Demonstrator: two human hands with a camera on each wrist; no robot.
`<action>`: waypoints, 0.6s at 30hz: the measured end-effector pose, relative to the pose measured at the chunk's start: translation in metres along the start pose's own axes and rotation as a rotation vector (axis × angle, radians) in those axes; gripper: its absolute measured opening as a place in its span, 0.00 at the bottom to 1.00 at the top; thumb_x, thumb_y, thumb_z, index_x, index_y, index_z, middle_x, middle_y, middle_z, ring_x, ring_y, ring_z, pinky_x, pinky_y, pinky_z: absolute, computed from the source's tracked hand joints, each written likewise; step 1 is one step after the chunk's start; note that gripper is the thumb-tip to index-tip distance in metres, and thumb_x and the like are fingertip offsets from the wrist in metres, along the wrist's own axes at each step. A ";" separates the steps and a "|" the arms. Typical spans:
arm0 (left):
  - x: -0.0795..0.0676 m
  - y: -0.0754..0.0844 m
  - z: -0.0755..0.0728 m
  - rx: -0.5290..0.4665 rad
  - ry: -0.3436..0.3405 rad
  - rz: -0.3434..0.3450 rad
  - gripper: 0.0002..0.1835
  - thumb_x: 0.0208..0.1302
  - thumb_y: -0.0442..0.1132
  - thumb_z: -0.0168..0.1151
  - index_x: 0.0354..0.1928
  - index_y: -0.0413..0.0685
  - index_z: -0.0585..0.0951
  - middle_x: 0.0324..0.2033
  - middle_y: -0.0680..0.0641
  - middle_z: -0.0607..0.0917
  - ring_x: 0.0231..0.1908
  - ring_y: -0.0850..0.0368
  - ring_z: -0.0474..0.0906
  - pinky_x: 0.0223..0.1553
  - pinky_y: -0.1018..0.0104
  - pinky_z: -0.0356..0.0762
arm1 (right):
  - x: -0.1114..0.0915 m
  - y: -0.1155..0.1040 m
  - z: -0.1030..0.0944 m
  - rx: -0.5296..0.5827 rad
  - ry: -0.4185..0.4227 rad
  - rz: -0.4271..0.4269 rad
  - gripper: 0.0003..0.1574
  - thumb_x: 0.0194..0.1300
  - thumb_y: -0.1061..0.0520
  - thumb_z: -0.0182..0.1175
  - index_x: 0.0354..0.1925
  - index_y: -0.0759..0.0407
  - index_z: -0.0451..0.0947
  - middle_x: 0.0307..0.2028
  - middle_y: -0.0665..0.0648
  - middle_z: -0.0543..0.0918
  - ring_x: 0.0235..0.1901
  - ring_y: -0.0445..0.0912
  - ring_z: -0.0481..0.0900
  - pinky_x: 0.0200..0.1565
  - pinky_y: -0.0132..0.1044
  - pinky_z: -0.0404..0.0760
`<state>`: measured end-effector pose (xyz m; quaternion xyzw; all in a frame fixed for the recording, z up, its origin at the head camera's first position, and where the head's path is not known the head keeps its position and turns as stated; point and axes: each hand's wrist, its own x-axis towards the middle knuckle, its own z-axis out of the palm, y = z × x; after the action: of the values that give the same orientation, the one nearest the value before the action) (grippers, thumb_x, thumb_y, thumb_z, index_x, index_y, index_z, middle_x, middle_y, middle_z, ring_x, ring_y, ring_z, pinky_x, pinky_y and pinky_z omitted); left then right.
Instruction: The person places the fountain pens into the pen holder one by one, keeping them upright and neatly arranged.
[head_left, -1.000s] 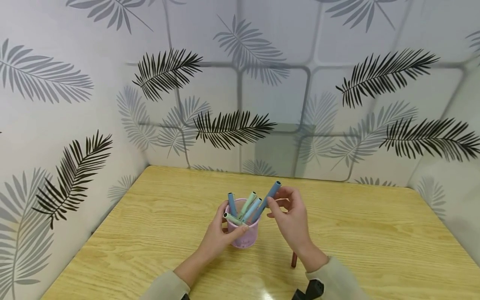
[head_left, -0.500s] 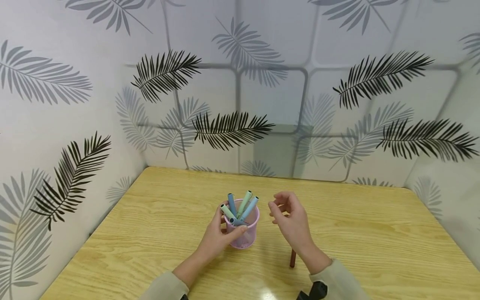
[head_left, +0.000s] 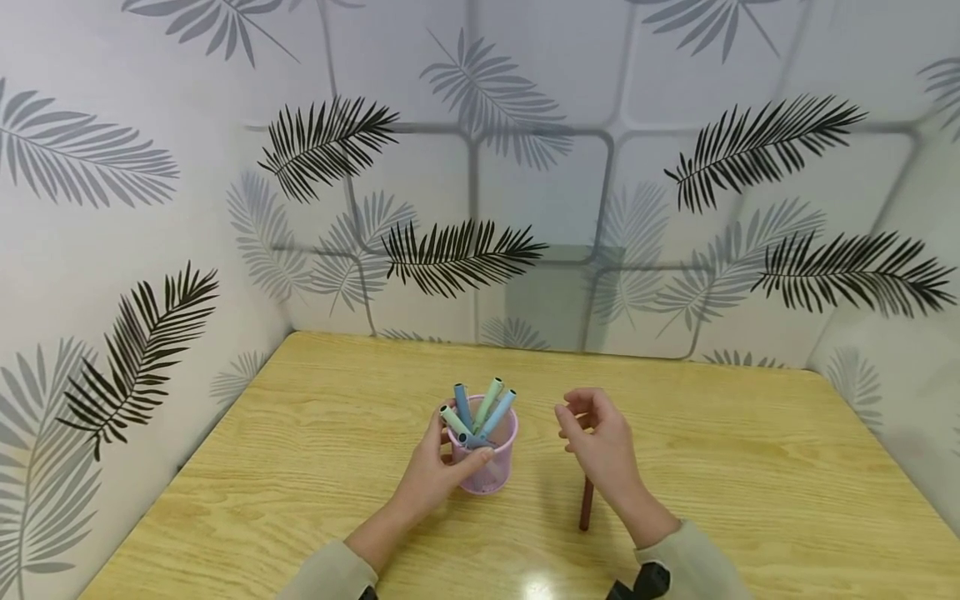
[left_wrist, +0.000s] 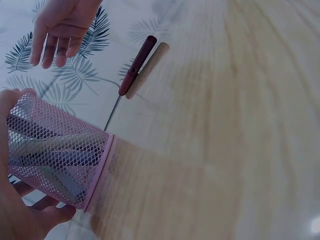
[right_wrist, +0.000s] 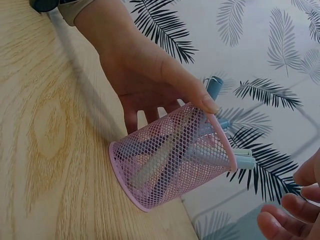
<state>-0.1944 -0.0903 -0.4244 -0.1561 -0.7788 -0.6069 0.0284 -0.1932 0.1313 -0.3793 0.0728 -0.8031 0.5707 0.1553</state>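
Observation:
My left hand [head_left: 433, 473] grips a pink mesh pen cup [head_left: 498, 473], its thumb at the rim and its fingers round the far side. Several capped pens lean inside: a dark blue pen [head_left: 462, 406], a light green pen [head_left: 490, 403], a light blue pen [head_left: 501, 413] and others at the near left rim. To the right of the cup, apart from it, my right hand [head_left: 606, 442] hovers with loosely curled fingers and holds nothing. A dark red pen [left_wrist: 136, 67] lies on the table, partly hidden below the right hand in the head view.
The wood-grain table [head_left: 750, 467] spreads out on both sides of the cup. Behind it and to the left stand walls [head_left: 555, 200] with a printed leaf pattern.
My right hand has let go of a blue pen, which now leans in the cup at the near rim. The hand has then drawn away to the right. My left hand keeps its grip.

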 end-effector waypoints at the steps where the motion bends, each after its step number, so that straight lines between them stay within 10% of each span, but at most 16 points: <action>1: 0.000 0.000 0.000 -0.002 0.001 0.004 0.41 0.58 0.42 0.66 0.69 0.48 0.54 0.53 0.38 0.72 0.50 0.44 0.71 0.44 0.53 0.76 | 0.002 0.006 -0.001 -0.003 0.002 0.005 0.11 0.63 0.63 0.59 0.45 0.65 0.73 0.34 0.61 0.77 0.26 0.44 0.78 0.25 0.33 0.79; 18: 0.001 -0.001 0.001 -0.016 0.005 0.034 0.40 0.58 0.40 0.66 0.69 0.46 0.55 0.52 0.39 0.72 0.51 0.46 0.71 0.47 0.50 0.74 | 0.002 0.040 -0.015 -0.032 -0.020 0.078 0.12 0.64 0.58 0.59 0.45 0.61 0.73 0.35 0.60 0.77 0.29 0.55 0.79 0.25 0.45 0.80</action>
<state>-0.1951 -0.0898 -0.4256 -0.1680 -0.7711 -0.6129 0.0393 -0.2044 0.1587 -0.4100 0.0445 -0.8159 0.5625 0.1262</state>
